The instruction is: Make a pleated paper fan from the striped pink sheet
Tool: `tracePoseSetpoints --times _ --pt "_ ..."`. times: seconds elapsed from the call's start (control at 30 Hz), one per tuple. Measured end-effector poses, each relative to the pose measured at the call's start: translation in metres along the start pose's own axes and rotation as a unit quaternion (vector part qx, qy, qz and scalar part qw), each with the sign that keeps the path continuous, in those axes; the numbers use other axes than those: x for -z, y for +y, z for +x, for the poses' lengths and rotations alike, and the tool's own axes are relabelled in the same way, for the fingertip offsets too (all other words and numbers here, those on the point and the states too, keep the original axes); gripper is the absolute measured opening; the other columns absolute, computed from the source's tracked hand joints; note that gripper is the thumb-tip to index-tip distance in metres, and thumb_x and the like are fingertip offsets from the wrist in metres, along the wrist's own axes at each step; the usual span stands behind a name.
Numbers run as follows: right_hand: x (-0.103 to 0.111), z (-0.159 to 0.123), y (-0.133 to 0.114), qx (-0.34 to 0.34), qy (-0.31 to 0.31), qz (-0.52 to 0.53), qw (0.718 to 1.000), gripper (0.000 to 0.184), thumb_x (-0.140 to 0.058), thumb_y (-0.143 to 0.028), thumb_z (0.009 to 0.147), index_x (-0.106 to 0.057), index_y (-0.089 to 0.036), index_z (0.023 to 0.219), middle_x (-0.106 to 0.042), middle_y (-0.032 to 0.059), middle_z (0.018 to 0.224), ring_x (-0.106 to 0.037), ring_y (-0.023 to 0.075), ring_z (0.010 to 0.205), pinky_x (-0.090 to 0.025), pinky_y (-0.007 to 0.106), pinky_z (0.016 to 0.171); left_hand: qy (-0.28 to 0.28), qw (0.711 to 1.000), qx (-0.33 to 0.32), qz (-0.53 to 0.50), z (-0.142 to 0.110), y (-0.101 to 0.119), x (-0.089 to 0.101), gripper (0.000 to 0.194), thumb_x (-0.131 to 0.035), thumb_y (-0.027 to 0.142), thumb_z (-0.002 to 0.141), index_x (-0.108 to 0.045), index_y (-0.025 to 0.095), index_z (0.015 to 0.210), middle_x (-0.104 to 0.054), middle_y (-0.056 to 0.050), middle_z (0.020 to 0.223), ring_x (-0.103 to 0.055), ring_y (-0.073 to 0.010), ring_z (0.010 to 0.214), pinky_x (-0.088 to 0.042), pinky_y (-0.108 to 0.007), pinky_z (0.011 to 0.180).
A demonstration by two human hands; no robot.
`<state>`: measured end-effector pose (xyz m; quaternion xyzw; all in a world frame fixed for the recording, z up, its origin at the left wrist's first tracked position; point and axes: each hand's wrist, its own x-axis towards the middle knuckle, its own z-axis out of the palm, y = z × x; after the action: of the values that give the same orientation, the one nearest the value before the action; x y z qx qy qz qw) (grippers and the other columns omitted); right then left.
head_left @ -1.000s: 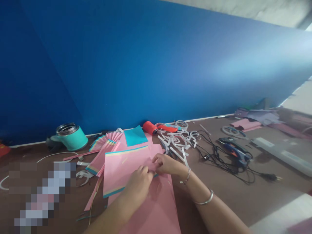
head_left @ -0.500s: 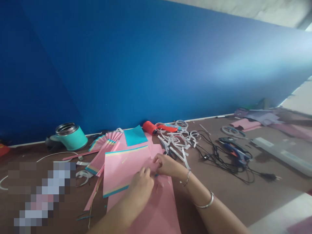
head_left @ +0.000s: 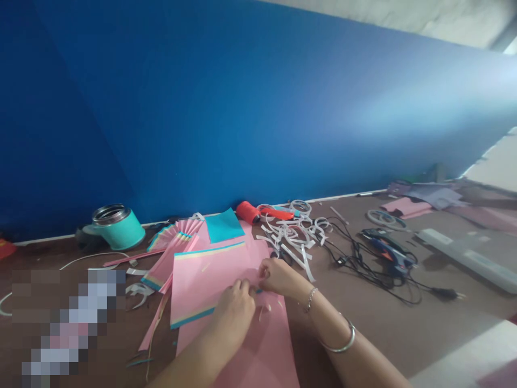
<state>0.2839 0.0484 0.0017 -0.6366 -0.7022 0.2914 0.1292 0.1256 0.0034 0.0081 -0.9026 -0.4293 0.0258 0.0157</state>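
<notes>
A pink paper sheet with blue and yellow strips along its top and bottom edges lies on a larger pink sheet. My left hand rests on its right part, fingers bent and together with the tips hidden against the paper. Just right of it, my right hand has thumb and fingers pinched together near the sheet's right end; whatever is between them is too small to make out. A bit of blue shows between the two hands. Small pale scraps lie below them.
Pleated pink paper, a blue paper piece, a red thread spool and curled white strips lie behind. To the left stands a turquoise mug. A corded glue gun and a white power strip are right.
My right hand has shifted slightly right and down, its fingers drawn closer together. My left hand stays almost in place on the sheet.
</notes>
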Motion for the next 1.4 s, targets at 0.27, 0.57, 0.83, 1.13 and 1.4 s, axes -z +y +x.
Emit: tracePoseSetpoints --times 0.27,0.57,0.83,1.13,1.4 --pt "0.019 0.006 0.023 -0.082 0.125 -0.072 0.986 0.018 -0.047 -0.014 0.078 -0.065 -0.016 0.080 -0.067 0.0058 0.073 -0.060 0.0170 0.070 -0.035 0.023 0.060 -0.029 0.998 0.002 -0.051 0.001 0.000 0.001 0.037 -0.045 0.004 0.086 -0.059 0.015 0.119 -0.062 -0.012 0.103 -0.058 -0.0289 0.097 -0.051 -0.040 0.075" --pt "0.012 0.013 0.032 -0.117 0.171 -0.144 0.968 0.021 -0.056 -0.027 0.078 -0.062 -0.014 0.093 -0.067 0.0132 0.093 -0.062 0.0256 0.088 -0.038 0.029 0.068 -0.060 0.993 0.028 -0.101 0.007 -0.009 0.005 0.037 -0.042 0.000 0.084 -0.063 0.016 0.111 -0.061 -0.011 0.102 -0.057 -0.0253 0.098 -0.049 -0.037 0.080" --pt "0.021 0.011 0.035 -0.128 0.160 0.108 0.973 0.033 -0.060 -0.016 0.070 -0.059 -0.015 0.103 -0.067 0.0063 0.078 -0.063 0.0216 0.075 -0.039 0.026 0.060 -0.010 0.988 0.064 -0.141 0.010 -0.015 -0.013 0.024 -0.043 0.007 0.088 -0.064 0.016 0.094 -0.062 -0.008 0.097 -0.058 -0.0234 0.096 -0.046 -0.034 0.081" --pt "0.028 0.002 0.027 -0.078 -0.038 0.353 0.932 0.040 -0.071 -0.023 0.067 -0.061 -0.010 0.104 -0.062 -0.0020 0.057 -0.059 0.0104 0.051 -0.039 0.018 0.045 0.029 0.984 0.080 -0.159 0.014 -0.024 -0.018 0.029 -0.048 0.006 0.083 -0.061 0.019 0.105 -0.063 -0.005 0.100 -0.057 -0.0220 0.100 -0.044 -0.031 0.082" --pt "0.042 -0.010 0.028 -0.050 -0.204 0.221 0.952 0.031 -0.071 -0.036 0.069 -0.062 -0.012 0.088 -0.065 -0.0005 0.057 -0.058 0.0093 0.043 -0.043 0.016 0.041 0.059 0.984 0.084 -0.144 0.012 -0.025 -0.024 0.025 -0.045 0.007 0.085 -0.063 0.020 0.096 -0.062 -0.005 0.091 -0.057 -0.0206 0.095 -0.045 -0.029 0.077"
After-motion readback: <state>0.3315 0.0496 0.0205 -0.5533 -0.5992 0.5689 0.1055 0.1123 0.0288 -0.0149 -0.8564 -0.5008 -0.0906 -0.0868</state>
